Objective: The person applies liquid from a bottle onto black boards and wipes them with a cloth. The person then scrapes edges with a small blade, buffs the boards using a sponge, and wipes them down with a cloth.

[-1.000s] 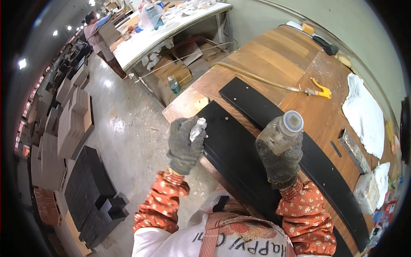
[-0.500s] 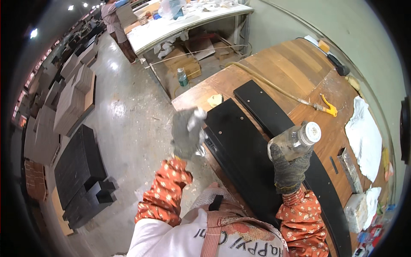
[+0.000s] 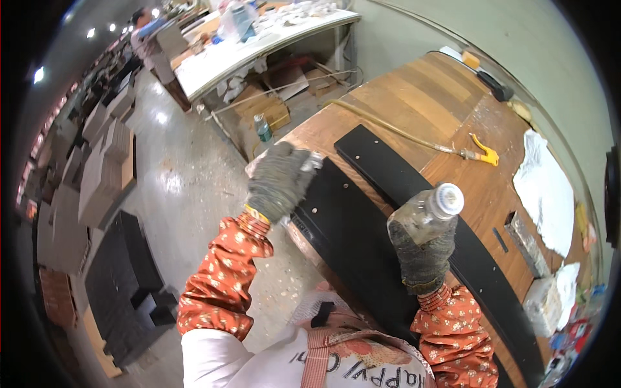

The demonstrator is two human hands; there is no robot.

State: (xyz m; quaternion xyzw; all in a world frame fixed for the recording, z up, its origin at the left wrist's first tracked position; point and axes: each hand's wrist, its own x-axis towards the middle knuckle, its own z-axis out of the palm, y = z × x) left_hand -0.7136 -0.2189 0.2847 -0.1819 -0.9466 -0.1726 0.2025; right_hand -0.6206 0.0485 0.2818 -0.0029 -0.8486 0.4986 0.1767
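Note:
My left hand (image 3: 279,181), in a grey knit glove, is closed on a crumpled white cloth (image 3: 313,161) at the far end of the nearer black board (image 3: 346,239). My right hand (image 3: 424,257), gloved too, is wrapped round a clear bottle (image 3: 420,212) with a white cap, held tilted above the boards. A second black board (image 3: 394,165) lies alongside the first on the wooden table (image 3: 446,107). Small round metal dots show on both boards. The underside of the left hand's grip is hidden.
A hose with a yellow air gun (image 3: 486,154) crosses the table. To the right lie a white cloth sheet (image 3: 546,191) and a wrapped block (image 3: 542,304). Beyond is a white-topped bench (image 3: 259,48), with a person (image 3: 155,55) beside it. Stacked panels (image 3: 103,178) stand on the left floor.
My left hand has come up onto the far end of the nearer board with the white cloth. The right hand still holds the bottle; the whole view has shifted slightly.

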